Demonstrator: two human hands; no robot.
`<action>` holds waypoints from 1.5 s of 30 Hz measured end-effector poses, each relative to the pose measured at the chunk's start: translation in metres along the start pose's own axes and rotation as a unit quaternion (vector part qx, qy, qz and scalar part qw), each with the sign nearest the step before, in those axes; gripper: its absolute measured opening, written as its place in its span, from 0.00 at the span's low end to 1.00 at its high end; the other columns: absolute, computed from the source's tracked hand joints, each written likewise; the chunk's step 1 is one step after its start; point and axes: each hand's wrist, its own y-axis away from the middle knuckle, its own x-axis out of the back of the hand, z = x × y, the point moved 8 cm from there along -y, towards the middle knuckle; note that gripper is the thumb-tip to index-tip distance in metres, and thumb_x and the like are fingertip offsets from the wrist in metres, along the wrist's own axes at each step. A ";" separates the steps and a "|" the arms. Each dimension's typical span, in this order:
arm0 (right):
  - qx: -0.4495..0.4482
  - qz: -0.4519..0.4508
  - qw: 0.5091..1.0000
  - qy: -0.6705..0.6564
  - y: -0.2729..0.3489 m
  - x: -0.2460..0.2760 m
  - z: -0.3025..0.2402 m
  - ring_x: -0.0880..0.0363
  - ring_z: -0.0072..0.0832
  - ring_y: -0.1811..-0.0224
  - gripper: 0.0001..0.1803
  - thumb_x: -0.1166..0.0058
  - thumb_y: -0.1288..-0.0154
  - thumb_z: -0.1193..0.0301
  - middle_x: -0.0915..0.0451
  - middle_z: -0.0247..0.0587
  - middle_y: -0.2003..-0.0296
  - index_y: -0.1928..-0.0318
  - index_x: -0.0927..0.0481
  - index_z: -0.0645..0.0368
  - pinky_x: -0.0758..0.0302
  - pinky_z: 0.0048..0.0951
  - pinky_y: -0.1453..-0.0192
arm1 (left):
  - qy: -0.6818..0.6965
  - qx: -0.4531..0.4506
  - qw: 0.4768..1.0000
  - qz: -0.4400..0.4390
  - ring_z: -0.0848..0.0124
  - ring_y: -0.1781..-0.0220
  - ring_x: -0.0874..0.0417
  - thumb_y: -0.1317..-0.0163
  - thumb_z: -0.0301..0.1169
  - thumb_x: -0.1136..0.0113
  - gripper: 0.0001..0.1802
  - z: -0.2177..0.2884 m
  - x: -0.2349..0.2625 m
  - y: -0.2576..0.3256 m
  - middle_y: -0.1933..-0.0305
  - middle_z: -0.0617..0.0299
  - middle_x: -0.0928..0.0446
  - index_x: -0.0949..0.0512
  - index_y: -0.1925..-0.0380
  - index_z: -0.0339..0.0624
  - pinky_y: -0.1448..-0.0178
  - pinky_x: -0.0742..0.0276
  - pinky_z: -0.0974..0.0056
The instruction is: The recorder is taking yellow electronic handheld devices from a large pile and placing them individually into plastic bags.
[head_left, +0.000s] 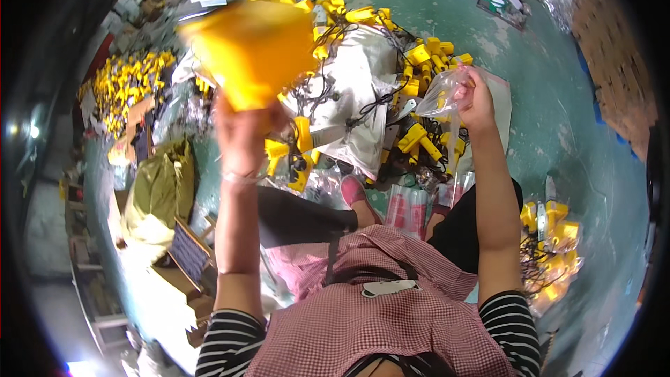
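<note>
My left hand (pixel 241 132) is raised at the left, its fingers closed round the narrow end of a yellow plastic tool (pixel 248 45). The tool is blurred by motion, so its exact kind does not show. At the right, my right hand (pixel 476 101) pinches a clear plastic bag (pixel 438 94), which hangs open toward the left. Below and between the hands lies a heap of yellow corded tools (pixel 422 141) with handles and black cables. A white sack (pixel 363 59) spreads through the middle of this heap.
Clear packs with red print (pixel 407 206) lie between my feet. More bagged yellow tools (pixel 551 258) rest at the right. An olive sack (pixel 164 195) and a second yellow heap (pixel 132 80) are at the left. Brown board (pixel 614 63) borders the far right.
</note>
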 end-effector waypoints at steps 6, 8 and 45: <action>0.100 0.026 0.993 0.064 0.008 -0.001 -0.033 0.30 0.19 0.79 0.13 0.43 0.39 0.66 0.28 0.29 0.73 0.54 0.23 0.51 0.31 0.17 0.77 | 0.074 0.035 0.990 -0.111 0.79 0.95 0.40 0.34 0.43 0.48 0.22 0.050 -0.035 0.030 0.81 0.59 0.32 0.33 0.55 0.32 0.93 0.46 0.77; 0.155 0.100 0.975 0.121 0.024 0.001 -0.052 0.26 0.20 0.77 0.16 0.41 0.41 0.68 0.24 0.31 0.69 0.52 0.23 0.52 0.26 0.20 0.75 | -0.106 0.093 0.989 -0.032 0.81 0.87 0.32 0.40 0.29 0.39 0.10 0.011 -0.034 0.047 0.75 0.61 0.25 0.26 0.64 0.34 0.86 0.38 0.77; 0.532 -0.015 0.489 0.691 0.229 -0.074 0.047 0.25 0.39 0.64 0.06 0.46 0.43 0.73 0.25 0.40 0.68 0.65 0.21 0.58 0.29 0.39 0.61 | 0.202 0.290 0.935 0.011 0.79 0.85 0.35 0.33 0.64 0.78 0.39 -0.104 -0.030 0.197 0.71 0.54 0.22 0.47 0.35 0.46 0.82 0.43 0.75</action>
